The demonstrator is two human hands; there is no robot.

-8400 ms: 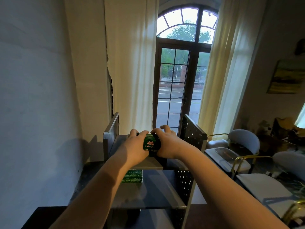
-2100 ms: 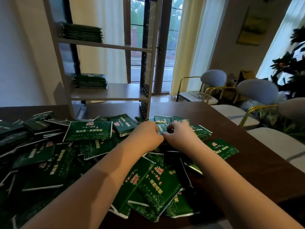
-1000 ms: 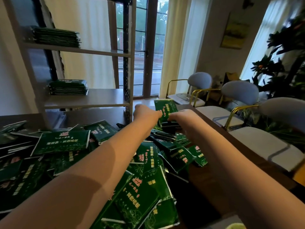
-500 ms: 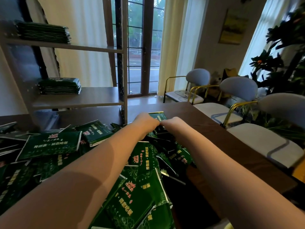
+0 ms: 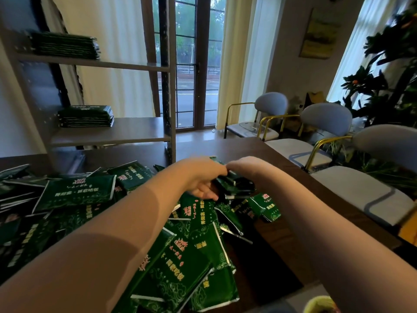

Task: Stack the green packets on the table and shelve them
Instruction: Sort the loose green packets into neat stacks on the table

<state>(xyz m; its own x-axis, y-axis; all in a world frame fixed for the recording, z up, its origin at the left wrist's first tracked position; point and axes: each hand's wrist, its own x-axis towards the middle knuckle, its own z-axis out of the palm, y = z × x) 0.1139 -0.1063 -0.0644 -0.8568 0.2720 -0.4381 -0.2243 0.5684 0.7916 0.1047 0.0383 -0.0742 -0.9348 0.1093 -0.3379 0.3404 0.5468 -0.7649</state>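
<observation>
Many loose green packets with white edges and gold print lie scattered over the dark wooden table. At the pile's far right, my left hand and my right hand grip a small stack of green packets from both sides, just above the heap. My fingers curl around its ends. On the grey shelf unit at the back left, one neat packet stack sits on the lower board and another packet stack on the upper board.
Three grey chairs with gold frames line the table's right side. A leafy plant stands at the far right. A tall window door with curtains is behind the shelf. A yellow-green rim shows at the bottom right.
Both hands went from setting a stack on the shelf to the table pile, gathered packets, lifted one upright a second ago, then lowered the bundle and now hold it flat.
</observation>
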